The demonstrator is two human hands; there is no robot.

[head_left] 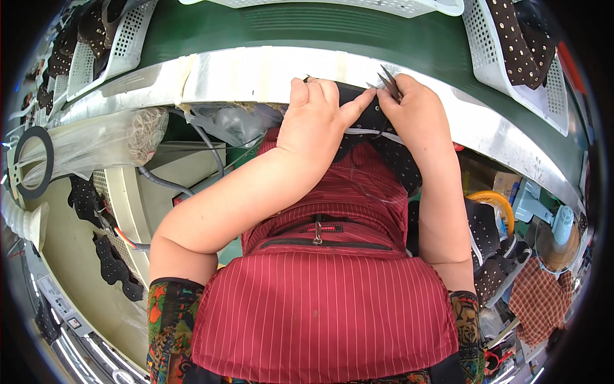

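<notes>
Black fabric with small light dots (369, 116) hangs over the near edge of the metal-rimmed table onto my lap, a narrow white strip running across it. My left hand (312, 121) pinches the fabric at the table edge, its thumb reaching right toward my other hand. In my right hand (414, 109) is a pair of small dark thread snips (390, 83), blades pointing up and away to the left. Right thumb and left thumb nearly meet over the cloth. My palms hide part of the fabric.
White perforated baskets stand on the green belt (307, 29); the right basket (511, 70) and left basket (121, 48) hold dark dotted cloth. Below left hangs a plastic bag (96, 137) beside cables. A small blue fan (563, 227) and yellow ring (495, 201) are at right.
</notes>
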